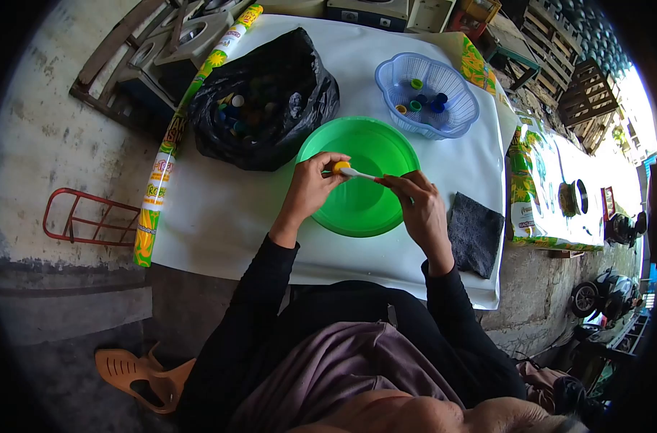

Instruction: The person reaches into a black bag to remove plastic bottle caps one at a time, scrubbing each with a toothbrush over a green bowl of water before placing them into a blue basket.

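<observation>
My left hand (310, 186) holds a small yellow bottle cap (341, 166) over the green plastic basin (372, 141). My right hand (419, 206) grips a toothbrush (363, 174) by its red handle end, and the white bristle head rests against the cap. Both hands hover above the basin, which sits in the middle of a white sheet (220, 216) spread on the ground.
A black plastic bag (271, 94) with several coloured caps lies open at the back left. A blue slotted basket (458, 115) holding a few caps stands at the back right. A dark grey cloth (474, 232) lies right of the basin. An orange sandal (137, 375) lies near left.
</observation>
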`<act>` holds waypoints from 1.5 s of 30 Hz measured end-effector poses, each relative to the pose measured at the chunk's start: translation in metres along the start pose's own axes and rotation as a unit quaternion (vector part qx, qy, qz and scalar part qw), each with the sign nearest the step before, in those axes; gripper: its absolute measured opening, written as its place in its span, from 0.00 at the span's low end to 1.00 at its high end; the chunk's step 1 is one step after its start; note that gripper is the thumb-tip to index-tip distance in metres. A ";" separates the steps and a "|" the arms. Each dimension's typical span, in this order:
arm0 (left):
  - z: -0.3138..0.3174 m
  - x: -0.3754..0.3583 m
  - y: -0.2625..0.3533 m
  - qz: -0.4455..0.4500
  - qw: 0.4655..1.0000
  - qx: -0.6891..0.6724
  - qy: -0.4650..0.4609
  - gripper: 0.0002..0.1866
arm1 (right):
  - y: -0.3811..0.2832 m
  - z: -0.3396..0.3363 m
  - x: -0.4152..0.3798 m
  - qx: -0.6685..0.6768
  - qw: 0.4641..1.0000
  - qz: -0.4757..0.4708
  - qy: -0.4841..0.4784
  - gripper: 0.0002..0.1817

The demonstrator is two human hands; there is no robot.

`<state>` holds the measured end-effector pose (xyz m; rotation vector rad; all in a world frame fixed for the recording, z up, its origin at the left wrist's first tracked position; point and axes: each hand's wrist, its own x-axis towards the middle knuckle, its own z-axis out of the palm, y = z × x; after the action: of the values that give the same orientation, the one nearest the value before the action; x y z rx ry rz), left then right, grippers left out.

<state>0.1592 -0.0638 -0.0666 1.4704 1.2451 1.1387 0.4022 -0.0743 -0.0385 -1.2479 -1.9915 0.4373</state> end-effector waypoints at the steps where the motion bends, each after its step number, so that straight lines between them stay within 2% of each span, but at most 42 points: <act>1: -0.001 0.001 -0.001 -0.002 1.000 0.001 -0.002 0.16 | 0.001 0.004 -0.001 0.012 1.000 0.003 -0.010 0.11; 2: 0.000 0.000 -0.005 -0.007 1.000 0.000 -0.004 0.16 | 0.001 0.003 -0.002 -0.033 0.999 0.003 0.016 0.11; 5: 0.005 0.001 -0.004 -0.007 1.000 -0.021 0.011 0.16 | -0.001 0.000 -0.002 -0.038 0.997 0.042 0.042 0.12; 7: 0.004 0.003 -0.001 -0.018 1.000 -0.016 0.001 0.16 | 0.003 0.004 -0.004 0.014 1.000 -0.021 -0.003 0.12; 10: 0.006 0.002 -0.003 -0.020 1.000 -0.017 0.008 0.18 | 0.004 0.004 0.000 -0.044 0.999 0.010 0.030 0.12; 12: 0.004 0.001 0.002 -0.017 0.999 0.038 0.004 0.18 | 0.004 -0.001 0.003 -0.049 0.997 0.021 0.048 0.12; 13: 0.003 0.001 0.005 -0.016 0.998 0.067 0.002 0.18 | 0.006 -0.001 0.003 -0.041 0.999 0.012 0.024 0.12; 15: 0.006 -0.001 0.001 -0.035 0.999 0.028 0.010 0.18 | 0.009 -0.001 0.003 -0.024 0.999 -0.007 -0.020 0.12; 16: 0.006 0.000 0.000 -0.042 0.999 0.009 0.015 0.18 | 0.008 -0.003 0.006 -0.053 0.999 0.007 0.002 0.12; 19: 0.007 0.001 0.003 -0.039 0.999 0.033 0.010 0.17 | 0.010 -0.006 0.009 -0.020 0.998 0.032 0.042 0.13; 21: 0.007 0.001 0.006 -0.030 0.998 0.055 0.015 0.17 | 0.013 -0.007 0.004 -0.030 0.999 -0.020 -0.030 0.12; 23: 0.008 -0.001 0.014 -0.019 0.998 0.055 0.022 0.16 | 0.012 -0.010 0.002 -0.041 0.999 0.009 -0.003 0.12; 24: 0.010 -0.003 0.019 0.019 0.994 0.096 0.048 0.15 | 0.012 -0.014 0.003 -0.038 0.999 0.017 0.024 0.12; 25: 0.008 -0.004 0.016 0.026 0.986 0.163 0.031 0.14 | 0.012 -0.017 0.001 -0.035 0.998 0.027 0.048 0.12; 27: 0.004 -0.004 0.010 0.039 0.955 0.294 -0.009 0.13 | 0.016 -0.020 -0.005 -0.033 0.999 0.024 0.036 0.12; 32: 0.004 0.011 0.021 0.077 0.947 0.311 -0.019 0.07 | 0.016 -0.024 -0.021 -0.020 0.998 0.040 0.041 0.12; 36: 0.005 0.057 0.043 0.178 0.936 0.304 -0.014 0.05 | 0.017 -0.019 -0.033 -0.011 0.997 0.053 0.058 0.12; 38: 0.017 0.093 0.053 0.220 0.934 0.278 -0.044 0.05 | 0.016 -0.018 -0.037 -0.009 0.996 0.052 0.065 0.12; 40: 0.038 0.138 0.048 0.281 0.928 0.244 -0.034 0.07 | 0.018 -0.018 -0.041 -0.014 0.996 0.043 0.071 0.11; 42: 0.060 0.177 0.044 0.310 0.921 0.234 -0.023 0.08 | 0.022 -0.017 -0.046 -0.014 0.996 0.050 0.078 0.12; 45: 0.082 0.202 0.030 0.314 0.902 0.296 -0.032 0.11 | 0.021 -0.018 -0.051 -0.019 0.995 0.058 0.084 0.13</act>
<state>0.2612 0.1284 -0.0330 2.4765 1.1512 1.1379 0.4415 -0.1105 -0.0597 -1.3824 -1.8004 0.3387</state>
